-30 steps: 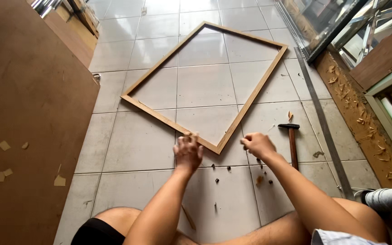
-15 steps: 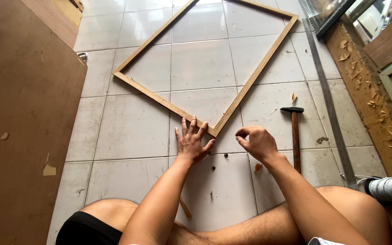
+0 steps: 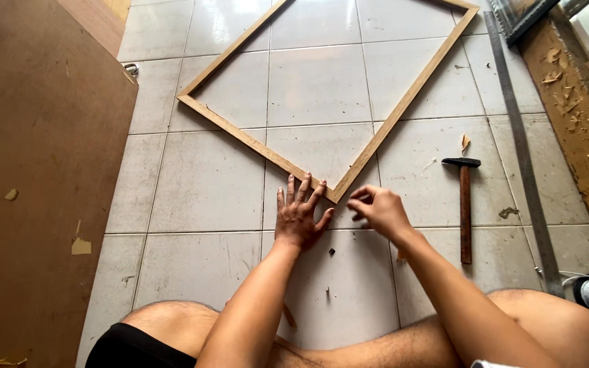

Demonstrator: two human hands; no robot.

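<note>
Pale floor tiles [image 3: 206, 184] underfoot, grey grout lines, scattered with wood chips and a few small dark bits near the knees. Seen from the head camera, looking straight down over bare legs.

Laid flat on the tiles — a wooden frame [image 3: 240, 135], rectangular, turned so that one corner points back toward the body. Long sides running up and away to the right, short side up and away to the left.

Left hand [image 3: 299, 217] spread flat, fingers splayed, fingertips touching the frame just left of that near corner; grasping nothing, only pressing down. Right hand [image 3: 380, 211] just right of the corner, fingers pinched together as if around something very small — what, cannot tell, too tiny to make out. Both hands about equally near the corner, one on each side of it.

Further right, well apart from the right hand, a hammer [image 3: 465, 204] lying on the tile, head away, handle toward the body. Beyond it a long metal ruler [image 3: 523, 160] along the floor. Far left, a large brown board [image 3: 35, 170] with paper scraps.
</note>
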